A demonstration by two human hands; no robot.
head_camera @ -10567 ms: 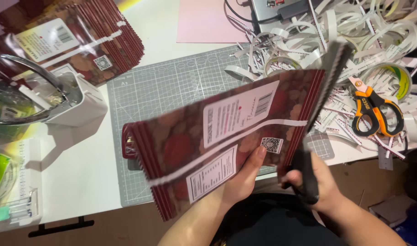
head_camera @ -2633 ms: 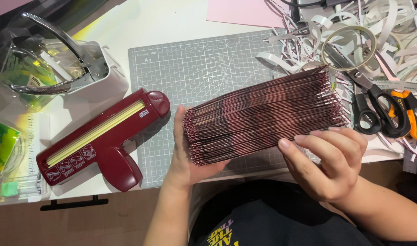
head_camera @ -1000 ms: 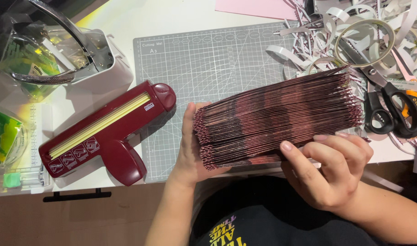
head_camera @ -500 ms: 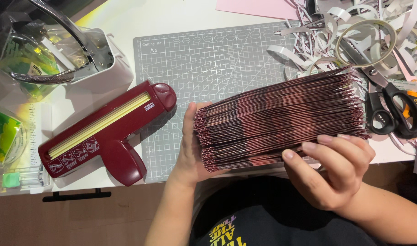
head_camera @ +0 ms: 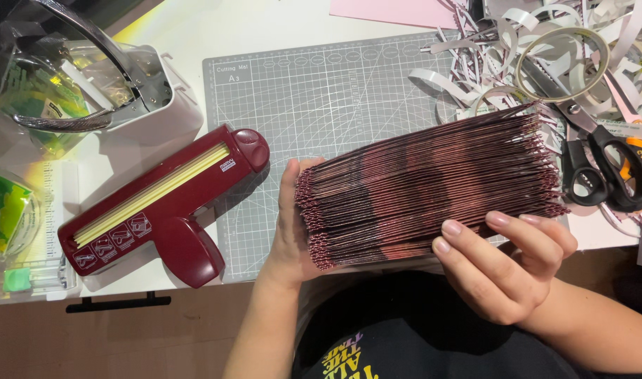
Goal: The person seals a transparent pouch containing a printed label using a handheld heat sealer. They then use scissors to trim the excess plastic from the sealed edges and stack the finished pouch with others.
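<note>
Both hands gripped the thick stack of dark red flat pouches [head_camera: 433,189] at mid-frame over the grey cutting mat [head_camera: 321,91], my left hand [head_camera: 290,224] cupping its end, my right hand [head_camera: 503,267] clasping the near edge (squaring-up, I judged), which next called for even taps.

Dark maroon stack of sheets [head_camera: 433,186], grey gridded cutting mat [head_camera: 321,91], burgundy punch [head_camera: 163,203].
</note>
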